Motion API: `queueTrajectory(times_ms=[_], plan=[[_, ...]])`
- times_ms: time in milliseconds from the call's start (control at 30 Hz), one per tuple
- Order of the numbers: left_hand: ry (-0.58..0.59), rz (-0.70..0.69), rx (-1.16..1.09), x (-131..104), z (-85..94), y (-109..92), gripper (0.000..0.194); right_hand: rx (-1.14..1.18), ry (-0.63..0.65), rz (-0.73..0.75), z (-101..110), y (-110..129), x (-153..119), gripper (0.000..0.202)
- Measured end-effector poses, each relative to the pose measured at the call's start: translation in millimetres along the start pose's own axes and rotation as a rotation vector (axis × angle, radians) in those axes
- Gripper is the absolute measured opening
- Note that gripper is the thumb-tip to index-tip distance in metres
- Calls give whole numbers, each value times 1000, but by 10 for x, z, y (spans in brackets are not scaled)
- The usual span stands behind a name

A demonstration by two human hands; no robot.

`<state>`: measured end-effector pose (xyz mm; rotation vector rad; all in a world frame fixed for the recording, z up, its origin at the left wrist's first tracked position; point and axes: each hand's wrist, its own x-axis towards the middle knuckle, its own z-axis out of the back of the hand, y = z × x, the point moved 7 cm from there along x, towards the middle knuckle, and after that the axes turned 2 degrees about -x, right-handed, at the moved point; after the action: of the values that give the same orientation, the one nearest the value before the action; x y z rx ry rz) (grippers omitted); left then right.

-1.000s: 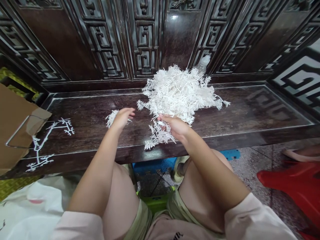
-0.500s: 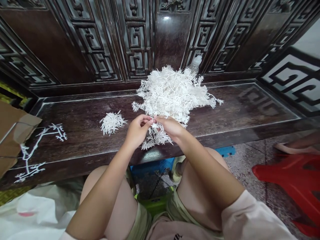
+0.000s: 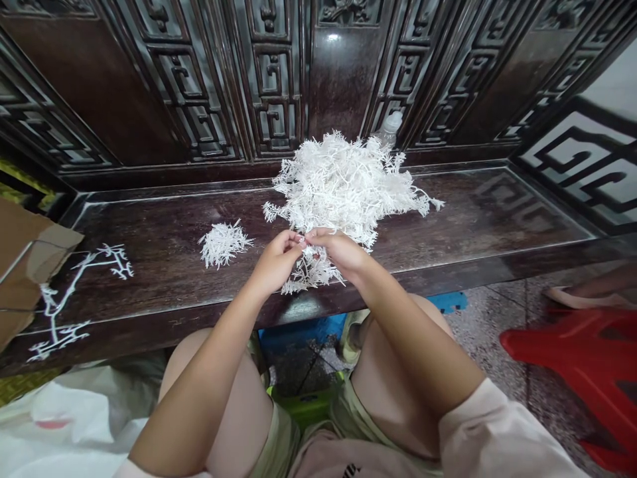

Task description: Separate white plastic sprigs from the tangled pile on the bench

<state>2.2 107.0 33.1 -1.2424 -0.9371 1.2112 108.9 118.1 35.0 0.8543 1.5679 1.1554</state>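
My left hand (image 3: 279,257) and my right hand (image 3: 338,249) meet at the fingertips over the near edge of the dark wooden bench (image 3: 164,285). Both pinch a white plastic branch; its exact shape is mostly hidden by my fingers. Just below my fingers lies a small clump of white branched pieces (image 3: 313,273). A large heap of the same white plastic branches (image 3: 343,186) rises right behind my hands. To the left sits a small pile of short white sprigs (image 3: 225,244).
A clear bottle with a white cap (image 3: 391,127) stands behind the heap against the carved wooden back (image 3: 343,79). At far left are a long white branch (image 3: 64,299) and a cardboard box (image 3: 30,265). A red plastic stool (image 3: 577,352) stands at right, near another person's foot (image 3: 582,295).
My fingers have shifted very slightly while pinching at the same spot. The heap and the small pile look the same.
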Motion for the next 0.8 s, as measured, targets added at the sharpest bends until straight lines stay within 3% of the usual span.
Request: queueTrajectory(times_ms=[267, 500, 667, 800], plan=[[7, 6, -118, 6, -16, -3, 14, -9, -30, 24, -7, -13, 26, 10], [-7, -75, -208, 28, -43, -68, 13, 237, -61, -24, -17, -45, 40, 9], [-8, -133, -254, 4, -73, -151, 14, 458, 41, -161, -91, -73, -4, 11], [24, -145, -340, 13, -67, -189, 16, 589, 90, -164, -160, -91, -32, 6]])
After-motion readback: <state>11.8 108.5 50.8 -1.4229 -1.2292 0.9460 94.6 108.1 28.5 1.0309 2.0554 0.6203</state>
